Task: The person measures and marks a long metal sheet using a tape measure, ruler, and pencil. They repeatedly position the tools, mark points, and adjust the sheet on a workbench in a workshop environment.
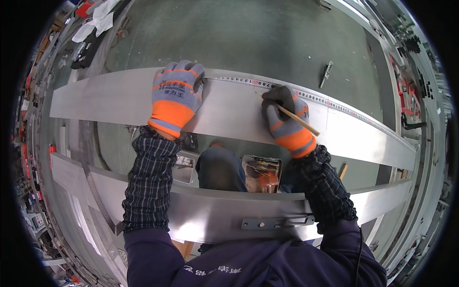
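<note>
A long, flat silvery metal profile (229,107) lies crosswise in front of me. Along its far edge runs the white blade of a tape measure (330,102), stretching from my left hand toward the far right end. My left hand (176,93), in a grey and orange glove, is closed around the left end of the tape, hiding most of what it grips. My right hand (288,115), gloved alike, pinches a slim wooden pencil (303,125). The pencil's point meets the profile's face just below the tape.
Nearer my body lies a second metal profile (210,210) with a grey slotted plate (277,223) on it. Between the profiles, below, stands a box of tools (262,174) beside my knee. A small metal piece (326,74) lies on the green floor (229,38). Racks line both sides.
</note>
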The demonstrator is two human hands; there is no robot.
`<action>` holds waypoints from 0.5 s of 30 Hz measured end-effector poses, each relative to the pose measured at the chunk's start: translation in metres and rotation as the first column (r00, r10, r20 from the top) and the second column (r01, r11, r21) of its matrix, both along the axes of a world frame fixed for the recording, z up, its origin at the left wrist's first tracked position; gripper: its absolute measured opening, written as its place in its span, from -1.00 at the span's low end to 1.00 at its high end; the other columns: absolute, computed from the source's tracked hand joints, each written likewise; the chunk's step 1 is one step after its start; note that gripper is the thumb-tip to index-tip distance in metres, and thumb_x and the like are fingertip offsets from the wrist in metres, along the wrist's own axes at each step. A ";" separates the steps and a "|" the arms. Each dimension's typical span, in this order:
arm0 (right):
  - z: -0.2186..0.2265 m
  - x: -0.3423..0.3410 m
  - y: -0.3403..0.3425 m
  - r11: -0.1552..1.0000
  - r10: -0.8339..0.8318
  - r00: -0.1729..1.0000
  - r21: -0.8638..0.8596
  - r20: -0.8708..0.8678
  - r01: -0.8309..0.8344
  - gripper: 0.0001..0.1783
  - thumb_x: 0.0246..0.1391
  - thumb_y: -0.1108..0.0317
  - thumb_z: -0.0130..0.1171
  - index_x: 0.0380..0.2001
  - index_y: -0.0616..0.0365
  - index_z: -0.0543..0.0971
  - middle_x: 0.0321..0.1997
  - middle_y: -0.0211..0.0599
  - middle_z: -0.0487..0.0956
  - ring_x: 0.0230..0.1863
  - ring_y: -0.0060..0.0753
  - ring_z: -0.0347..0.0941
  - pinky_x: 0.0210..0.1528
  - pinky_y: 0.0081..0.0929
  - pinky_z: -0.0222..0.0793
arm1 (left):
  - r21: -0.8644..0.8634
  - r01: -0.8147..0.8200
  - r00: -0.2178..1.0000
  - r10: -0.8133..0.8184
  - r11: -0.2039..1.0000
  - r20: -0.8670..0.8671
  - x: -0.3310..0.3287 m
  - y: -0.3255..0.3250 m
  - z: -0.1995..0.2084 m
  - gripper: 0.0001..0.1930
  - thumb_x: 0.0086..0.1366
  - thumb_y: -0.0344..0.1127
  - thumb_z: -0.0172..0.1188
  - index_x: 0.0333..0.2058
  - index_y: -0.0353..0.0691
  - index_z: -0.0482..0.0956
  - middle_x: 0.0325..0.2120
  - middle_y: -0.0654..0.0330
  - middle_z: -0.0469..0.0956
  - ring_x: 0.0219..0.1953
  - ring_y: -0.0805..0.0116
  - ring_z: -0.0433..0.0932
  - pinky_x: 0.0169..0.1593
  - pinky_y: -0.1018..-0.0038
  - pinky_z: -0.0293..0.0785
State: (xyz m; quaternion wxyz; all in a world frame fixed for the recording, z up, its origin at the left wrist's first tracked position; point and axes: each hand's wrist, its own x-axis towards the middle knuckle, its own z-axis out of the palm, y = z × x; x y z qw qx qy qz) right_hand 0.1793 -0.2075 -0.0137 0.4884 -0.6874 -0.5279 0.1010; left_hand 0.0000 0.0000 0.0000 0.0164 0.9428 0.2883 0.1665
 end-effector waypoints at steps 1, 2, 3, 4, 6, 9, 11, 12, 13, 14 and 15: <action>-0.002 0.000 -0.003 0.999 -0.011 0.998 0.040 -0.058 0.013 -0.85 0.19 0.52 0.15 -0.16 0.20 0.54 -0.30 -0.26 0.65 -0.36 -0.38 0.61 -0.28 -0.47 0.53 | 0.006 -0.001 1.000 0.001 1.000 0.000 0.000 0.000 0.000 -0.78 0.14 -0.26 0.34 -0.21 -0.07 0.63 -0.16 0.21 0.62 -0.01 0.07 0.54 0.13 0.16 0.39; -0.002 -0.001 -0.006 0.996 -0.019 0.993 0.080 -0.115 0.028 -0.85 0.18 0.55 0.13 -0.16 0.20 0.54 -0.33 -0.25 0.63 -0.39 -0.46 0.60 -0.31 -0.53 0.50 | 0.012 -0.003 1.000 0.003 1.000 0.000 -0.001 0.000 0.001 -0.79 0.14 -0.27 0.34 -0.22 -0.06 0.63 -0.17 0.21 0.61 -0.01 0.07 0.54 0.12 0.17 0.39; 0.002 -0.003 -0.009 0.995 -0.033 0.985 0.084 -0.171 0.048 -0.85 0.19 0.55 0.13 -0.17 0.21 0.53 -0.33 -0.25 0.63 -0.39 -0.48 0.59 -0.32 -0.54 0.50 | -0.030 -0.016 1.000 0.016 0.999 -0.008 0.000 -0.004 0.004 -0.80 0.15 -0.26 0.34 -0.22 -0.05 0.64 -0.16 0.20 0.62 -0.01 0.06 0.54 0.12 0.16 0.39; 0.009 -0.005 -0.012 0.994 -0.049 0.973 0.087 -0.225 0.070 -0.85 0.19 0.56 0.12 -0.17 0.21 0.53 -0.34 -0.25 0.63 -0.40 -0.50 0.59 -0.33 -0.55 0.49 | -0.072 -0.030 0.999 0.029 0.997 -0.015 0.001 -0.008 0.009 -0.81 0.16 -0.26 0.33 -0.22 -0.05 0.64 -0.16 0.19 0.62 -0.02 0.06 0.54 0.13 0.16 0.39; 0.016 -0.009 -0.018 0.980 -0.081 0.967 0.157 -0.242 0.121 -0.87 0.21 0.57 0.10 -0.18 0.22 0.52 -0.34 -0.24 0.64 -0.40 -0.52 0.58 -0.32 -0.54 0.49 | -0.094 -0.009 1.000 0.007 0.995 -0.019 -0.001 -0.012 0.012 -0.81 0.20 -0.21 0.31 -0.21 -0.02 0.65 -0.12 0.18 0.62 -0.01 0.05 0.54 0.12 0.15 0.39; 0.032 -0.016 -0.030 0.950 -0.055 0.981 0.292 -0.189 0.109 -0.89 0.23 0.57 0.10 -0.19 0.20 0.52 -0.32 -0.20 0.65 -0.37 -0.50 0.58 -0.30 -0.54 0.49 | -0.034 0.067 0.998 -0.066 0.997 0.014 -0.007 -0.002 0.004 -0.77 0.26 -0.10 0.29 -0.16 0.00 0.68 -0.07 0.18 0.62 -0.01 0.05 0.54 0.10 0.15 0.41; 0.054 -0.035 -0.049 0.953 0.022 0.957 0.295 -0.290 0.068 -0.89 0.18 0.57 0.11 -0.22 0.22 0.54 -0.31 -0.17 0.65 -0.35 -0.40 0.60 -0.25 -0.50 0.51 | -0.030 0.127 0.991 -0.126 0.991 0.037 -0.016 -0.001 0.010 -0.74 0.29 -0.05 0.28 -0.15 -0.02 0.70 -0.10 0.17 0.64 -0.02 0.05 0.55 0.09 0.14 0.43; 0.061 -0.037 -0.063 0.960 0.022 0.992 0.279 -0.128 0.015 -0.87 0.15 0.57 0.12 -0.22 0.23 0.56 -0.31 -0.16 0.65 -0.33 -0.35 0.61 -0.21 -0.49 0.52 | -0.096 0.134 0.991 -0.134 0.986 0.005 -0.018 -0.009 0.021 -0.75 0.28 -0.10 0.29 -0.14 -0.04 0.70 -0.11 0.14 0.64 -0.01 0.03 0.55 0.09 0.16 0.44; 0.065 -0.036 -0.076 0.974 0.024 0.999 0.223 0.031 -0.030 -0.85 0.12 0.57 0.13 -0.22 0.24 0.57 -0.31 -0.15 0.65 -0.31 -0.31 0.62 -0.18 -0.48 0.53 | -0.195 0.136 0.989 -0.145 0.971 -0.029 -0.015 -0.021 0.027 -0.75 0.27 -0.14 0.29 -0.13 -0.07 0.69 -0.12 0.10 0.64 -0.01 0.01 0.55 0.09 0.17 0.46; 0.071 -0.047 -0.095 0.995 0.027 0.968 0.103 -0.250 -0.002 -0.82 0.06 0.57 0.14 -0.23 0.24 0.60 -0.29 -0.14 0.66 -0.26 -0.25 0.64 -0.13 -0.46 0.53 | -0.291 0.133 0.985 -0.158 0.948 -0.063 -0.013 -0.034 0.033 -0.75 0.26 -0.18 0.30 -0.12 -0.09 0.69 -0.13 0.07 0.64 -0.01 -0.01 0.55 0.09 0.18 0.47; 0.071 -0.048 -0.111 0.994 0.058 0.992 0.097 -0.109 -0.047 -0.82 0.10 0.57 0.14 -0.20 0.24 0.59 -0.31 -0.13 0.67 -0.27 -0.28 0.64 -0.13 -0.44 0.55 | -0.362 0.110 0.987 -0.144 0.926 -0.067 -0.018 -0.045 0.047 -0.74 0.27 -0.17 0.31 -0.11 -0.09 0.69 -0.14 0.07 0.64 -0.03 0.01 0.57 0.07 0.20 0.48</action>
